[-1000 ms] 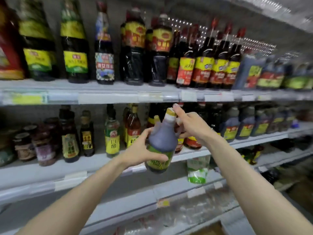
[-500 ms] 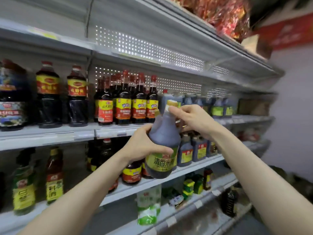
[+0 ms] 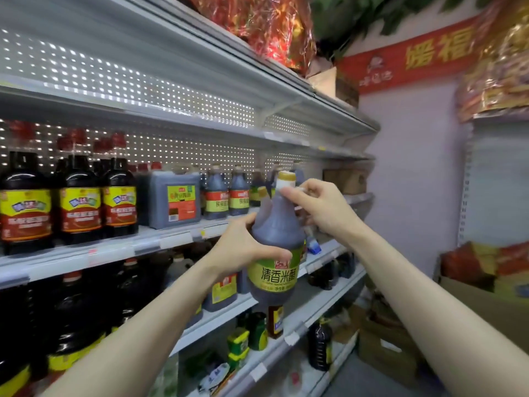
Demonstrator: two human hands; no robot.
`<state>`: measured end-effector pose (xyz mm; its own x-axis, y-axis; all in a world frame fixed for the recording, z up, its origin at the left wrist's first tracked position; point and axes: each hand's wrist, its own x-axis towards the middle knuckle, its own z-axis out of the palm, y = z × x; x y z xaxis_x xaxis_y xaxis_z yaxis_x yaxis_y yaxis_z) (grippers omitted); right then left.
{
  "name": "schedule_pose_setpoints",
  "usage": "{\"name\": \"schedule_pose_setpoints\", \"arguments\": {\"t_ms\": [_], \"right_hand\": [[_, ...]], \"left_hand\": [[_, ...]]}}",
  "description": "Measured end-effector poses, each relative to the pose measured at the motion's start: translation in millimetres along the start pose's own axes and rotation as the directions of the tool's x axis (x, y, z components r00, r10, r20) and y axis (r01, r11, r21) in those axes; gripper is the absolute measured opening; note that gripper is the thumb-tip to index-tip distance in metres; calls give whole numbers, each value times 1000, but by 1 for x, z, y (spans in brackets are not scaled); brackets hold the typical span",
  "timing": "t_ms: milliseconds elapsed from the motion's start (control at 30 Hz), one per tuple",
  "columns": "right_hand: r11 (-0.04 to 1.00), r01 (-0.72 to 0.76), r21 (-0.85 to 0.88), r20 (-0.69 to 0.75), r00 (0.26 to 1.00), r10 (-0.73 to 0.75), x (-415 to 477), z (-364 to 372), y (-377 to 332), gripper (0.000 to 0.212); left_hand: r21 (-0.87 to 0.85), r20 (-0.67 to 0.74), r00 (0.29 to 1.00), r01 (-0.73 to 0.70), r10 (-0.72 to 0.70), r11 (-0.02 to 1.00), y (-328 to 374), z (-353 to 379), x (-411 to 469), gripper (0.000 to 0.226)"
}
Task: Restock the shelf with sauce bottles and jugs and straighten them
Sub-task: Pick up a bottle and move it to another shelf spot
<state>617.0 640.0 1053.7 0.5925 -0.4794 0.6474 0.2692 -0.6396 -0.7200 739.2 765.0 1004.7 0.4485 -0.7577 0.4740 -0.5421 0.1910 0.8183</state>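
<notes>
The jug [image 3: 274, 242] is in the air at the middle of the view, upright with a slight lean toward 1 o'clock. It is clear of every shelf and its green label faces the camera. The left hand [image 3: 240, 250] grips its belly from 9 o'clock, thumb laid across the front just above the label. The right hand [image 3: 320, 209] holds the neck from 3 o'clock, fingers curled, forefinger tip on the white collar under the yellow cap [image 3: 286, 176]. The likely slot is on the shelf [image 3: 177, 240] at 11 to 12 o'clock of the jug, at the right end of the row of like jugs [image 3: 217, 196] beside the square jug [image 3: 175, 196]. To do it well, I would lift the base over the shelf lip before pushing in, with the left hand carrying the weight and the right only steering. Then set it down flat and turn the label to the front, in line with its neighbours. A full jug is probably heavy and smooth, so the lower grip should not slacken until the base sits. Hidden are the left fingers behind the jug, any handle under the right hand, and the free space on the shelf, which jug and right hand cover. The shelf's far end is blurred, and the dark bottles [image 3: 77, 193] at 9 o'clock are cut by the frame edge.
</notes>
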Motion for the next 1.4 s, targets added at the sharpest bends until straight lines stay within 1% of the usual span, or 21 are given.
{"name": "schedule_pose_setpoints", "arguments": {"t_ms": [67,133,200,300,400,500,633,733,800,867,967,1067,1167,1300,1400], "right_hand": [[998,0,-57,-36,999,-2,11,-18,19,31],[999,-31,-32,-38,999,30,21,-33,39,29],[998,-55,-18,-40,998,54,34,-47,61,28],[998,-30,-49,-67,997,27,64,-65,98,28],[998,-16,-68,-68,998,11,105,-80,140,30],[997,13,-74,-17,1000,-14,156,-88,179,32],[992,55,-112,16,998,-54,226,-104,218,29],[992,92,-88,20,996,-90,267,-113,246,30],[992,124,-39,27,992,-123,290,-113,264,31],[987,160,17,25,987,-161,313,-110,280,32],[975,210,74,60,975,-214,347,-103,304,31],[961,242,131,104,961,-256,378,-99,323,29],[935,291,202,118,941,-318,419,-93,347,30],[908,284,307,208,911,-355,468,-85,378,42],[879,291,378,256,879,-401,498,-80,402,35]], "left_hand": [[1,44,999,0,0,1000,-11,20,27,60],[-6,68,998,1,0,1000,-22,38,52,63],[-10,77,997,-1,1,1000,-34,55,76,61],[-31,91,996,-5,8,999,-54,79,117,63],[-41,80,997,-4,8,999,-79,96,165,72],[-52,19,1000,3,-2,999,-104,107,219,75],[-34,-60,998,-30,28,999,-117,121,290,60],[22,-102,994,-37,39,999,-126,128,333,59],[64,-147,988,-33,43,997,-135,128,357,66],[62,-198,980,-14,26,998,-144,125,378,74],[77,-263,965,6,15,997,-156,120,405,74],[111,-295,955,18,15,994,-163,114,429,70],[157,-374,927,41,21,987,-175,112,459,80],[182,-494,869,76,25,980,-193,116,499,70],[191,-543,840,103,18,976,-205,121,522,68]]}}
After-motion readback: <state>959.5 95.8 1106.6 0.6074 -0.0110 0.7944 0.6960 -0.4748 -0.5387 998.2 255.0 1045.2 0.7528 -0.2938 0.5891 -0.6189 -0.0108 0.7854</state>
